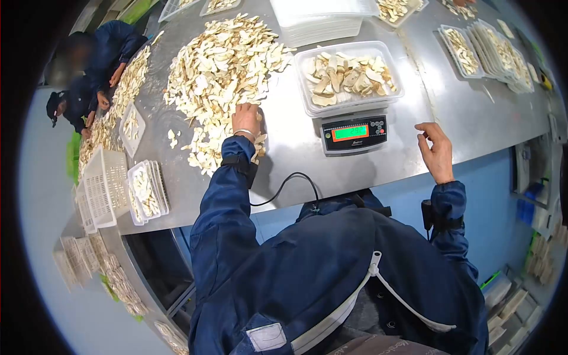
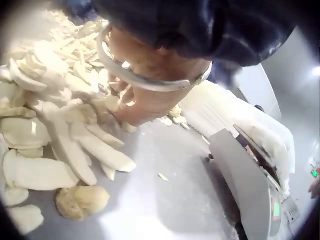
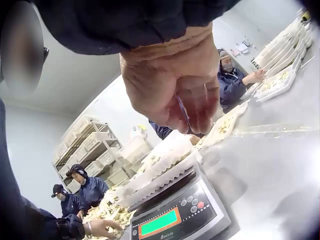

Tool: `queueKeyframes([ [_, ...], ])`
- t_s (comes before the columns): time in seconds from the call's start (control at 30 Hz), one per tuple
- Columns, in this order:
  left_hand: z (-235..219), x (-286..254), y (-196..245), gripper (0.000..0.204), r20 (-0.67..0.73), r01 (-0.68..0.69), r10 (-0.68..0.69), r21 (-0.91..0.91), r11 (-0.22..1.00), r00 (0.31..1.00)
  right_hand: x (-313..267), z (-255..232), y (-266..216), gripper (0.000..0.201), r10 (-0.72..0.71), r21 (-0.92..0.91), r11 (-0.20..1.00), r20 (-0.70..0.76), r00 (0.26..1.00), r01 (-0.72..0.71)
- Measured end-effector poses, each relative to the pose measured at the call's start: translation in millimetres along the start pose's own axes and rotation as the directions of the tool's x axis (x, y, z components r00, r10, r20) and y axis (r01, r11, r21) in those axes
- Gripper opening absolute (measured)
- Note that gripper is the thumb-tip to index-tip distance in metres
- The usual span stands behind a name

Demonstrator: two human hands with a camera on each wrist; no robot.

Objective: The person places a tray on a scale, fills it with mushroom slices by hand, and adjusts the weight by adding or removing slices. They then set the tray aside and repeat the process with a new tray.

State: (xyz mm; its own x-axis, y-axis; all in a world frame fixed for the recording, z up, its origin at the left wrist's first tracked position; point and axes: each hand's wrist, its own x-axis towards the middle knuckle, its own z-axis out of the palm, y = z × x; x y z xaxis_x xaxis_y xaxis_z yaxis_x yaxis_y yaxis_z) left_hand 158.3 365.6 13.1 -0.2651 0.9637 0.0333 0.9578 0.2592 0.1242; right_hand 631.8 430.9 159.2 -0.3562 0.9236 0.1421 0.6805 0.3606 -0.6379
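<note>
Left hand (image 1: 246,121) is in the slice pile (image 1: 219,65) left of the scale (image 1: 355,145), can't tell if gripping, right hand (image 1: 436,152) relaxed and empty right of it, and one careless bump could shift the tub (image 1: 349,109) on top.

The heap of slices (image 1: 220,65) lies left of the tray (image 1: 354,106) on the scale (image 1: 355,134).

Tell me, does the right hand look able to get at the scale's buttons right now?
Probably yes: the right hand is beside the scale, only bare tabletop shows between them, and the tray sits behind the buttons, leaving them uncovered.
</note>
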Motion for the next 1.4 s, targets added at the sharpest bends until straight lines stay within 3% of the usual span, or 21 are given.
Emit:
queueKeyframes([
  [0.07,-1,2,-4,0.04,0.08,-0.014,0.009,0.06,0.998,0.997,-2,-3,-3,0.018,0.011,-0.013,1.0,-0.003,1.0,-0.011],
  [0.1,5,1,-8,0.036,0.001,-0.066,0.066,0.049,0.997,0.998,-3,-4,-3,0.018,0.019,-0.022,1.0,-0.004,1.0,-0.019],
  [0.2,2,6,-8,0.026,0.131,-0.066,0.055,0.079,0.995,0.99,-8,-5,4,0.017,-0.013,-0.026,1.0,-0.024,1.0,0.013],
  [0.4,-1,5,-7,0.02,0.184,-0.101,0.077,0.12,0.988,0.98,-8,-4,3,0.017,0.049,-0.03,0.998,0.007,0.999,-0.048],
  [0.53,-4,0,-3,0.015,0.196,-0.115,0.092,0.109,0.987,0.976,-7,-4,2,0.017,0.051,-0.009,0.999,0.023,0.998,-0.051],
  [0.57,-6,-3,-2,0.014,0.127,-0.146,0.132,0.107,0.984,0.983,-7,-5,2,0.017,0.054,-0.012,0.999,0.028,0.998,-0.053],
  [0.67,-2,-3,-16,0.013,0.235,0.092,-0.054,-0.155,0.984,0.971,-9,-5,4,0.018,0.041,-0.002,0.999,0.017,0.999,-0.041],
  [0.7,-19,-5,-7,0.01,0.179,0.135,-0.082,-0.306,0.943,0.98,-10,-4,6,0.018,0.033,0.004,0.999,0.008,0.999,-0.033],
  [0.73,-24,-2,-4,0.012,0.143,0.129,-0.059,-0.551,0.824,0.988,-11,-3,8,0.018,0.03,0.004,1.0,0.011,1.0,-0.03],
  [0.8,-29,12,2,0.016,0.054,0.068,-0.045,-0.906,0.418,0.998,-12,0,12,0.018,0.023,0.0,1.0,0.015,1.0,-0.023],
  [0.87,-96,25,50,0.019,0.079,0.072,-0.006,-0.881,0.467,0.997,-10,1,8,0.018,0.021,0.01,1.0,0.022,1.0,-0.022],
  [0.93,-152,30,104,0.022,-0.029,-0.033,0.052,-0.997,0.073,0.998,-7,2,5,0.017,0.024,0.021,0.999,0.024,0.999,-0.025],
  [0.97,-155,41,98,0.026,-0.045,-0.062,0.1,-0.983,0.175,0.994,-6,4,7,0.017,-0.02,0.007,1.0,0.006,1.0,0.02],
  [1.0,-137,52,84,0.027,-0.101,-0.108,0.043,-0.97,0.219,0.994,-6,4,5,0.017,-0.013,0.012,1.0,0.006,1.0,0.013],
  [1.07,-87,62,31,0.02,-0.022,-0.031,0.022,-0.631,0.775,1.0,-7,2,3,0.017,0.006,0.023,1.0,-0.008,1.0,-0.006],
  [1.1,-65,54,14,0.019,0.028,0.001,0.014,-0.495,0.869,1.0,-8,2,5,0.017,0.013,0.017,1.0,-0.009,1.0,-0.013],
  [1.17,-19,38,-7,0.022,0.23,0.071,-0.006,-0.275,0.959,0.973,-15,0,9,0.017,0.038,0.0,0.999,-0.013,0.999,-0.038],
  [1.2,-8,28,-6,0.02,0.256,0.109,-0.031,-0.297,0.949,0.966,-18,-1,11,0.017,0.053,-0.003,0.999,-0.015,0.998,-0.053],
  [1.27,6,15,4,0.018,0.085,0.038,-0.02,-0.222,0.974,0.996,-19,-3,13,0.017,0.072,-0.014,0.997,-0.013,0.997,-0.072],
  [1.37,28,17,-4,0.014,-0.011,-0.056,0.055,-0.14,0.989,0.998,-19,-4,13,0.017,0.075,-0.022,0.997,-0.008,0.997,-0.075],
  [1.4,23,16,-2,0.013,0.035,-0.027,0.035,-0.215,0.976,0.999,-17,-4,12,0.017,0.077,-0.025,0.997,-0.006,0.997,-0.078],
])
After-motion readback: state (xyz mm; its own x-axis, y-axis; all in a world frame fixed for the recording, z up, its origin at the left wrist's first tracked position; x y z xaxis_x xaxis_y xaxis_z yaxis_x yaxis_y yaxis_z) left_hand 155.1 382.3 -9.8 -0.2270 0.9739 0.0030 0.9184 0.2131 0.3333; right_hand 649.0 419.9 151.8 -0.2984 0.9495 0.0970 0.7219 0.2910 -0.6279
